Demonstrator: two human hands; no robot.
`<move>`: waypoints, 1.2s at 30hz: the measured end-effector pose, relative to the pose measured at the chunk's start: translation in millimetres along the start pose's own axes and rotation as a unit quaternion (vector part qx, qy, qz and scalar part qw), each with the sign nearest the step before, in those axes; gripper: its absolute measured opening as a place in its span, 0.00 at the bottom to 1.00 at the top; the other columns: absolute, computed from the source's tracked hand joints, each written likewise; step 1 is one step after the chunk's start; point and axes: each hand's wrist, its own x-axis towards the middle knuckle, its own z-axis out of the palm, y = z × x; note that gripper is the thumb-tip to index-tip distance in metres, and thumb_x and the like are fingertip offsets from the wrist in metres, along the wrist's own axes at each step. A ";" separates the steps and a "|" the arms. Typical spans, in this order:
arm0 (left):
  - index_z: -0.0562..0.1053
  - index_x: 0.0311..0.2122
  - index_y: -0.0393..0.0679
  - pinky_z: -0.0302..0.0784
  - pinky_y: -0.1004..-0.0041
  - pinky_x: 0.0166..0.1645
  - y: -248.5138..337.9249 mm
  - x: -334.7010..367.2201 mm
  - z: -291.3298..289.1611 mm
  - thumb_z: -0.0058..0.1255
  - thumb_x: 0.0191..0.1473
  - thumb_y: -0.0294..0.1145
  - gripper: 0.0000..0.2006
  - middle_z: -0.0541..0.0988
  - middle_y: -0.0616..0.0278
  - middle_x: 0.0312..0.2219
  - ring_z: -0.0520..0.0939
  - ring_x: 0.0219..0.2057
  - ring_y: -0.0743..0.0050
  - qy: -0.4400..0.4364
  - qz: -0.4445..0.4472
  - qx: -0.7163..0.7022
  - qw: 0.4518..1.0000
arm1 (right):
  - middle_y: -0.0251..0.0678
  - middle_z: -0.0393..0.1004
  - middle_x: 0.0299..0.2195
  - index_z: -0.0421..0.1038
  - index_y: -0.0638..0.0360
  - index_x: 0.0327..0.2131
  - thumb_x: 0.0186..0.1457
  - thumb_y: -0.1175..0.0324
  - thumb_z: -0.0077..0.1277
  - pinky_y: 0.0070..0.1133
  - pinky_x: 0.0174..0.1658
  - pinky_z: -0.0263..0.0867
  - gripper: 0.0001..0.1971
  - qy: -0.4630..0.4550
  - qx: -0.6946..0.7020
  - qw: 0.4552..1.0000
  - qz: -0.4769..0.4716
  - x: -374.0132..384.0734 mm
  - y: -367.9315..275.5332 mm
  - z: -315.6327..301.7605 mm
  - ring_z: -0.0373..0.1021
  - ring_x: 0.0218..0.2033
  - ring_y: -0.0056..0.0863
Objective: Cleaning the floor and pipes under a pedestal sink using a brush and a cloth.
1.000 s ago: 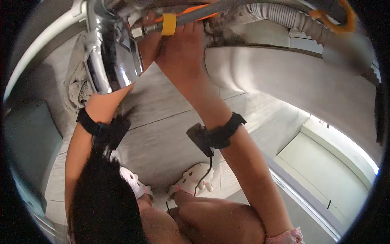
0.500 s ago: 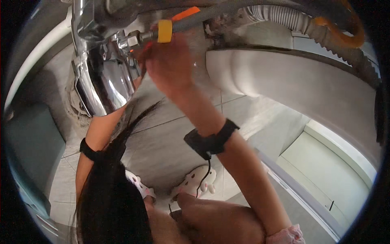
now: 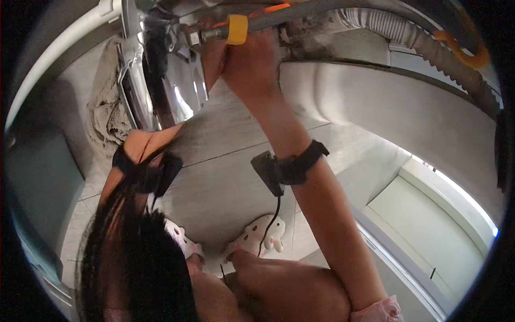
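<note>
Grey floor [image 3: 225,177]; chrome pipe [image 3: 182,86] upper left, grey hose [image 3: 265,21] meeting its side. Right hand [image 3: 249,65] just below hose's yellow band [image 3: 237,29], left hand [image 3: 214,58] part-hidden behind pipe; can't tell either grip. Likely mid-work around hose end; next calls for steady hands.

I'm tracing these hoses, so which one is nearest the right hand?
The smooth grey hose with the yellow band: the right hand shows just below that band in the picture. The ribbed hose lies farther right.
</note>
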 end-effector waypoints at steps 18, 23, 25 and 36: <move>0.70 0.46 0.42 0.71 0.64 0.43 48.4 9.4 26.1 0.40 0.59 0.30 0.12 0.75 0.46 0.38 0.76 0.40 0.50 0.120 0.058 -0.127 0.983 | 0.60 0.66 0.45 0.67 0.77 0.43 0.50 0.65 0.42 0.45 0.64 0.38 0.22 0.241 -0.090 0.961 -0.102 -4.8 24.8 14.7 0.55 0.55 0.58; 0.72 0.42 0.42 0.70 0.61 0.44 44.6 8.6 13.1 0.41 0.56 0.29 0.11 0.75 0.46 0.37 0.76 0.41 0.49 0.170 0.028 -0.073 0.982 | 0.58 0.67 0.43 0.69 0.71 0.42 0.50 0.65 0.42 0.44 0.64 0.40 0.20 0.167 -0.040 0.977 -0.127 8.0 8.6 -15.4 0.57 0.54 0.54; 0.71 0.44 0.43 0.68 0.58 0.47 49.7 2.6 0.6 0.40 0.55 0.28 0.12 0.75 0.49 0.41 0.74 0.44 0.45 0.058 -0.029 -0.129 0.989 | 0.59 0.67 0.43 0.70 0.69 0.42 0.51 0.65 0.42 0.43 0.64 0.41 0.19 0.127 -0.030 0.985 -0.110 10.9 10.4 -14.3 0.57 0.55 0.54; 0.70 0.51 0.52 0.71 0.59 0.47 60.6 -7.2 -12.5 0.47 0.54 0.29 0.18 0.74 0.49 0.39 0.75 0.43 0.49 0.105 0.003 -0.034 0.994 | 0.61 0.63 0.50 0.65 0.73 0.47 0.54 0.61 0.39 0.43 0.64 0.42 0.24 0.182 -0.006 0.983 -0.035 -20.6 -16.7 12.0 0.50 0.60 0.57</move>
